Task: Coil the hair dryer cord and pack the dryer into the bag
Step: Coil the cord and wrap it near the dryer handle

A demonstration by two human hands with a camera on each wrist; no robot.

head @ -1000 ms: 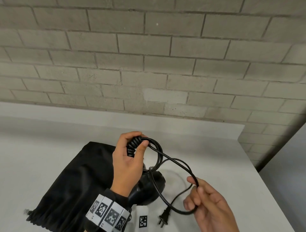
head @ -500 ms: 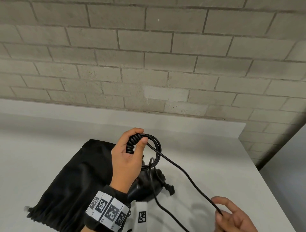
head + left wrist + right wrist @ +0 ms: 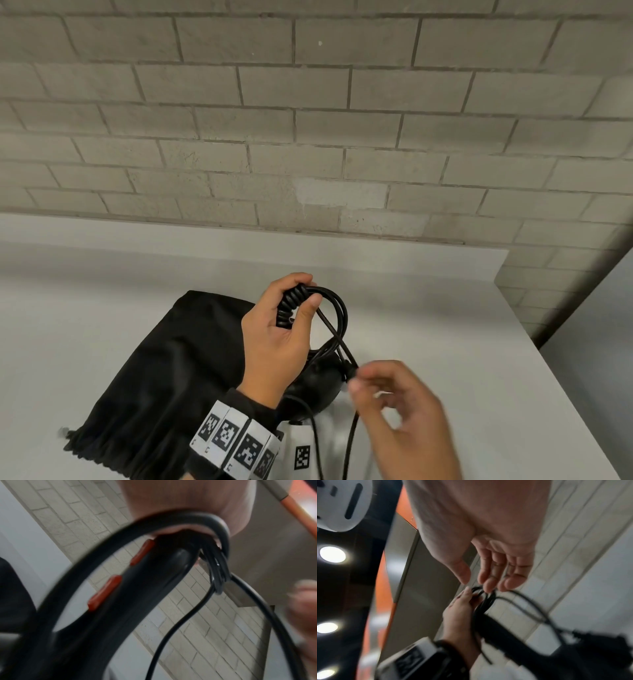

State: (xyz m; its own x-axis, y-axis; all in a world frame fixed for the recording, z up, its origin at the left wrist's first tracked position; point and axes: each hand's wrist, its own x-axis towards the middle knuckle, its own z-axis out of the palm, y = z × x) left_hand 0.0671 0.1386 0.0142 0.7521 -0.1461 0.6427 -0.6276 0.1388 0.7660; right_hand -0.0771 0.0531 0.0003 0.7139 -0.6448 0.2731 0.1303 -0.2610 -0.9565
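The left hand [image 3: 274, 339] is gripping the dryer [image 3: 317, 380] handle and cord [image 3: 337, 308] loops; the right hand [image 3: 400, 414] is pinching the cord.

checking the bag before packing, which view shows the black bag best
Head view: the black bag lies flat on the table, behind the left hand. Left wrist shows only a dark blurred edge at far left; right wrist doesn't clearly show it.

A: Any writing to read?
B: None. The band [image 3: 236, 442] on the left wrist carries black-and-white square code markers, and a white tab [image 3: 301, 455] beside it carries one more.
A: Letters or numbers on them?
B: Too small to tell.
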